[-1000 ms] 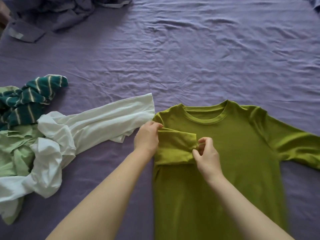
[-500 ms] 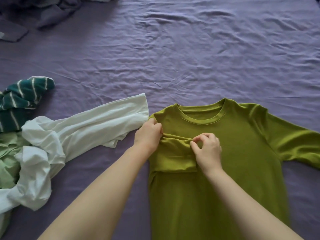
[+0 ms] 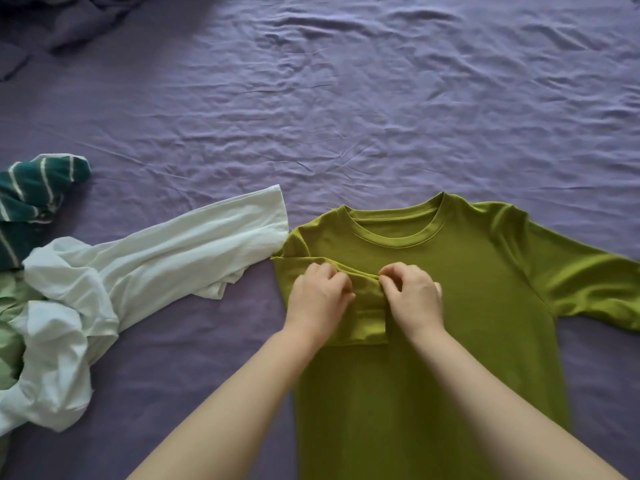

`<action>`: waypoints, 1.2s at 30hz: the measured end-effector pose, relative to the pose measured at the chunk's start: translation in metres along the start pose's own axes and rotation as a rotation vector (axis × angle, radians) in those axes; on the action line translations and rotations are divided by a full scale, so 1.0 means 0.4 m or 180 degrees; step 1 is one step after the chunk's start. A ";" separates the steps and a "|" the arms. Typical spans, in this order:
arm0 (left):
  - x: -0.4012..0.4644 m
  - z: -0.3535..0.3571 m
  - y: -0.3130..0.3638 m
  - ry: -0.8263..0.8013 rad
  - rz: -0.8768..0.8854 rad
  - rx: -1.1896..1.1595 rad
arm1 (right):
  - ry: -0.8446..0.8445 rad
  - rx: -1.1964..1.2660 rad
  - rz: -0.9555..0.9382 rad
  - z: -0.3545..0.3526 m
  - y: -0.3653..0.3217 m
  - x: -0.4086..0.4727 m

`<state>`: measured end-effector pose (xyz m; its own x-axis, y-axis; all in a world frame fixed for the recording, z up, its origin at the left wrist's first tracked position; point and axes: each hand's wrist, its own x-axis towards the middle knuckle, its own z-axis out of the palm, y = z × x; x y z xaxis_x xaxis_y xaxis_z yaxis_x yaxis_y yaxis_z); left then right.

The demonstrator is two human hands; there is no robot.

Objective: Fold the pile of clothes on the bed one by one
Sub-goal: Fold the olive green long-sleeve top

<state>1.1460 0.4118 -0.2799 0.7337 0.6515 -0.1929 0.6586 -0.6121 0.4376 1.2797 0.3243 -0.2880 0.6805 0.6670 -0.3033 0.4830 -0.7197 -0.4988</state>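
Note:
An olive-green long-sleeved shirt (image 3: 467, 289) lies flat on the purple bed sheet (image 3: 346, 116), neck away from me. Its left sleeve (image 3: 367, 317) is folded in over the chest. My left hand (image 3: 320, 296) and my right hand (image 3: 414, 297) sit close together on the upper edge of that folded sleeve, fingers curled and pinching the fabric. The right sleeve (image 3: 588, 282) stretches out flat toward the right edge. To the left lies the unfolded pile: a white garment (image 3: 138, 271), a dark green striped one (image 3: 31, 199) and a pale green one (image 3: 10, 320).
Crumpled dark purple bedding (image 3: 79, 19) lies bunched at the far left corner. The white garment's sleeve end almost touches the green shirt's left shoulder. Wrinkled bare sheet spreads beyond the shirt's collar and to the right.
My left hand has slid right from the shirt's shoulder edge onto the folded sleeve, close to my right hand. Both now pinch the sleeve's upper fold. The view shifted slightly.

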 end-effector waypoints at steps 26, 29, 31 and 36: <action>-0.052 0.095 -0.005 -0.0945 0.0603 0.1193 | -0.0961 0.4463 0.1818 -0.059 -0.004 0.032; -0.005 0.075 -0.023 -0.1065 0.0991 0.1352 | -0.0855 0.4177 0.1763 -0.054 0.018 0.030; 0.017 0.072 -0.026 -0.1115 0.1115 0.1471 | -0.0821 0.3675 0.1583 -0.055 0.038 0.026; 0.025 0.094 0.019 -0.0997 0.0627 0.1404 | -0.0938 0.3115 0.1150 -0.096 0.121 0.022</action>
<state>1.1644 0.3969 -0.3114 0.8198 0.3835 -0.4252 0.4626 -0.8813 0.0970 1.3304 0.2880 -0.2836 0.4721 0.5605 -0.6804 -0.4575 -0.5039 -0.7326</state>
